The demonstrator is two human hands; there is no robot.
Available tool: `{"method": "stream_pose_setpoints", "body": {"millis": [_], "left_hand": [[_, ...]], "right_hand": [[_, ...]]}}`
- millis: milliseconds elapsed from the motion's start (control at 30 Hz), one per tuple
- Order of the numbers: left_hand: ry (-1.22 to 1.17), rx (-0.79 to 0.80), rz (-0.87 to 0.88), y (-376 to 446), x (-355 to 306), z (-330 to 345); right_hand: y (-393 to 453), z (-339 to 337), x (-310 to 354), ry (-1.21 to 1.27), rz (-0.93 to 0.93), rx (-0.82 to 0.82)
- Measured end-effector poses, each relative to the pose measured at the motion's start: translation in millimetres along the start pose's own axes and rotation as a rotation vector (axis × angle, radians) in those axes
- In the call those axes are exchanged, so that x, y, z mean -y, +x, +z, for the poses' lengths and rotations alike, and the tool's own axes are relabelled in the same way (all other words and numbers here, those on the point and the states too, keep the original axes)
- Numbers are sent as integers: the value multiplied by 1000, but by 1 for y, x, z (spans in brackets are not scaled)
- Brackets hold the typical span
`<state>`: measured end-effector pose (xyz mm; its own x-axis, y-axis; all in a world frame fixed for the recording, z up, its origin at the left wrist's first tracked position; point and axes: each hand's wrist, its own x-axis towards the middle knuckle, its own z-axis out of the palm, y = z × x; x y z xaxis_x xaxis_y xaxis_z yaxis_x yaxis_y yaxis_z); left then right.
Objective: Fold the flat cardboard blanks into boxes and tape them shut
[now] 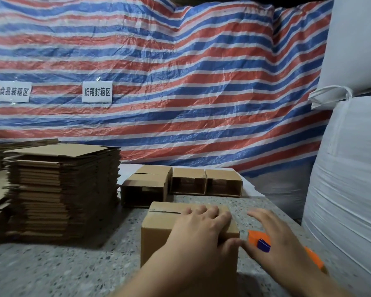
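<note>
Striped tarp (180, 82) is hung across the whole back, white bulk sacks (351, 146) stacked at 3 o'clock. Speckled counter (51, 264) carries the work. A tall stack of flat blanks (62, 189) is seen at 9 o'clock, so most of the job is judged left. Three folded boxes (186, 183) are set at 12 o'clock (open ends facing the camera, tape not discernible). The current box (159, 232) sits at 6 o'clock, flaps closed, top seam seemingly untaped. It is pressed down by the left hand (197, 230), fingers spread flat on top. The right hand (276, 239) is held over the orange tape dispenser (259, 241) at 4 o'clock, fingers apart, not clamped. Taping is judged next.
</note>
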<state>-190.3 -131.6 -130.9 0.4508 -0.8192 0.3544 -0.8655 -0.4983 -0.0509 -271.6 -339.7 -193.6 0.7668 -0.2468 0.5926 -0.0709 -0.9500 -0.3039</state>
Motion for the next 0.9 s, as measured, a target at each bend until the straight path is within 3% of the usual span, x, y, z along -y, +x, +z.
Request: {"method": "stream_pose_setpoints", "body": {"millis": [267, 633, 900], "left_hand": [[10, -7, 0, 0, 0, 1], [7, -38, -6, 0, 0, 5], [23, -68, 7, 0, 0, 8]], "right_hand": [[2, 2, 22, 136, -309, -251], [-4, 0, 35, 235, -248, -183], [-3, -1, 43, 109, -183, -77]]}}
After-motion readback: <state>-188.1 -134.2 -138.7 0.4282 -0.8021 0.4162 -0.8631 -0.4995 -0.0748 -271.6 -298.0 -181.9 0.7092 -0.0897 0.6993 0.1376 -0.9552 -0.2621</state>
